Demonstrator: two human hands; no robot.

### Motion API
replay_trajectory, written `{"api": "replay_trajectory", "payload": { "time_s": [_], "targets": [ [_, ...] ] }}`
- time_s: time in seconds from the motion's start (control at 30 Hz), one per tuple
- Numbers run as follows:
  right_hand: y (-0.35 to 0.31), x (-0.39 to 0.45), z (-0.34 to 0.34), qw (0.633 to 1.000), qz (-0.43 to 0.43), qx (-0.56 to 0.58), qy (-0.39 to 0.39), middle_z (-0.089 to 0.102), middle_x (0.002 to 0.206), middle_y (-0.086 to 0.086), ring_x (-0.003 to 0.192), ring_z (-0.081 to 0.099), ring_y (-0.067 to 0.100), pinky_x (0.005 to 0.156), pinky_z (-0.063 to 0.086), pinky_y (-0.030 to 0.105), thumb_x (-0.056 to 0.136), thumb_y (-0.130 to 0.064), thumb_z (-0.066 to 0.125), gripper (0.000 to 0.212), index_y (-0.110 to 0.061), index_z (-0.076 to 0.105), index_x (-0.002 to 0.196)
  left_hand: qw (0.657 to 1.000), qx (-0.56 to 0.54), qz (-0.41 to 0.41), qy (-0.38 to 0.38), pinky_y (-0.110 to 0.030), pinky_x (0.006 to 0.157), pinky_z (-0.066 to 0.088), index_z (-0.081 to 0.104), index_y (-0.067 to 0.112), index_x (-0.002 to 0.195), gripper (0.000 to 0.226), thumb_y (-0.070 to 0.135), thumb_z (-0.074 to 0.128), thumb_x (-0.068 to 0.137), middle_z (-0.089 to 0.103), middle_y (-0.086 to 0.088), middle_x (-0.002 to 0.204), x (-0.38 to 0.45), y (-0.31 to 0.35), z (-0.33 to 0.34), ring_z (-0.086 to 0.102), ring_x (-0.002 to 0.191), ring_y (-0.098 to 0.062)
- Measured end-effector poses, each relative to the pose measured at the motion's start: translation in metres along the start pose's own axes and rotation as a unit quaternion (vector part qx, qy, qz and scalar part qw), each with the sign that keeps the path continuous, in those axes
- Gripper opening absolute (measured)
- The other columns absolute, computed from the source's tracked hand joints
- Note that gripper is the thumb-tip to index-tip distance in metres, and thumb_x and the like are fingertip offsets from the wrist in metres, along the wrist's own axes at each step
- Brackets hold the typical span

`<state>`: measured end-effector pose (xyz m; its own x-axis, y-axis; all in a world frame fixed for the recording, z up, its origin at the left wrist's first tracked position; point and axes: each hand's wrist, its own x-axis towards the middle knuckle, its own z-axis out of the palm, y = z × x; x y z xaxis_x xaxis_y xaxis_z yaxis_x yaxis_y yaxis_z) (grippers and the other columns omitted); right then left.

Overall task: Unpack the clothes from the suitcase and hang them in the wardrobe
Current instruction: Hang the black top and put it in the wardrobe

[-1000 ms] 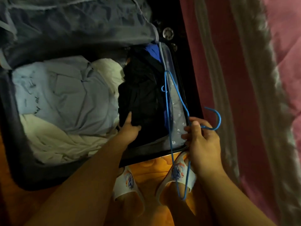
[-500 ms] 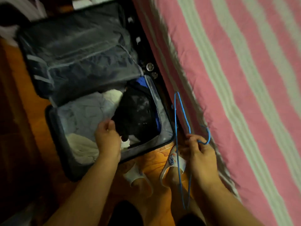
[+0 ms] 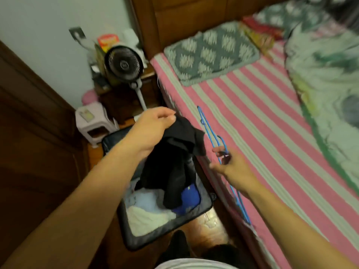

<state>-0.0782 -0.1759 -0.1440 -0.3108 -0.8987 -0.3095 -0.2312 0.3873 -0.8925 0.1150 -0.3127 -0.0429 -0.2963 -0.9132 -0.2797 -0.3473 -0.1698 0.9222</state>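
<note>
Since the earlier frames, the black garment (image 3: 180, 162) has been lifted out of the suitcase (image 3: 165, 235); it is now pinched at its top by the raised left hand (image 3: 155, 123) and hangs down, its lower end still reaching into the open case. The blue wire hanger (image 3: 209, 131) has been carried up from beside the case and is held near its hook by the curled fingers of the right hand (image 3: 231, 164), lying along the edge of the pink striped bed (image 3: 262, 117). White clothes (image 3: 147, 214) and a blue item (image 3: 191, 197) are left in the suitcase. The case is hemmed in by the bed frame on the right and dark wooden panelling (image 3: 38, 152) on the left. Beyond it stand a small plastic stool (image 3: 93, 121) and a black fan (image 3: 123, 64). Open room is seen above the bed surface.
</note>
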Motion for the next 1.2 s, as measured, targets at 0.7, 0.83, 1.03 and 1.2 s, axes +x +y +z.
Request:
{"api": "replay_trajectory", "payload": {
  "time_s": [0.7, 0.83, 1.03, 1.2],
  "targets": [
    [-0.201, -0.082, -0.326, 0.92, -0.27, 0.166, 0.228, 0.038, 0.052, -0.012, 0.051, 0.029, 0.006, 0.05, 0.024, 0.024, 0.083, -0.025, 0.062, 0.014, -0.012, 0.065, 0.079, 0.956, -0.202, 0.214, 0.001, -0.043, 0.069, 0.06, 0.062, 0.012, 0.108, 0.017, 0.007, 0.046, 0.105, 0.064, -0.013, 0.103, -0.086, 0.298, 0.172, 0.064, 0.092, -0.027],
    [-0.183, -0.11, -0.379, 0.899, -0.266, 0.19, 0.292, 0.035, 0.051, -0.015, 0.052, 0.024, 0.005, 0.047, 0.021, 0.02, 0.089, -0.014, 0.062, 0.02, -0.02, 0.059, 0.071, 0.947, -0.18, 0.264, -0.032, -0.054, 0.081, 0.053, 0.061, 0.015, 0.097, 0.018, 0.005, 0.047, 0.104, 0.062, -0.012, 0.098, -0.097, 0.329, 0.228, 0.058, 0.09, -0.029],
    [-0.136, -0.142, -0.433, 0.897, -0.222, 0.19, 0.332, 0.023, 0.054, -0.007, 0.049, 0.018, 0.009, 0.045, 0.013, 0.024, 0.094, -0.017, 0.063, 0.019, -0.014, 0.052, 0.08, 0.93, -0.246, 0.236, -0.139, -0.048, 0.086, 0.054, 0.058, 0.013, 0.099, 0.022, 0.001, 0.039, 0.102, 0.064, -0.01, 0.094, -0.116, 0.332, 0.293, 0.061, 0.086, -0.027],
    [-0.041, -0.141, -0.432, 0.944, -0.092, 0.092, 0.304, 0.057, 0.058, -0.015, 0.048, 0.04, 0.0, 0.04, 0.027, 0.01, 0.093, 0.0, 0.058, 0.022, -0.018, 0.07, 0.095, 0.973, -0.157, 0.049, -0.164, -0.036, 0.074, 0.054, 0.056, 0.014, 0.083, 0.024, 0.001, 0.04, 0.095, 0.058, -0.005, 0.082, -0.093, 0.225, 0.318, 0.058, 0.076, -0.02]
  ]
}}
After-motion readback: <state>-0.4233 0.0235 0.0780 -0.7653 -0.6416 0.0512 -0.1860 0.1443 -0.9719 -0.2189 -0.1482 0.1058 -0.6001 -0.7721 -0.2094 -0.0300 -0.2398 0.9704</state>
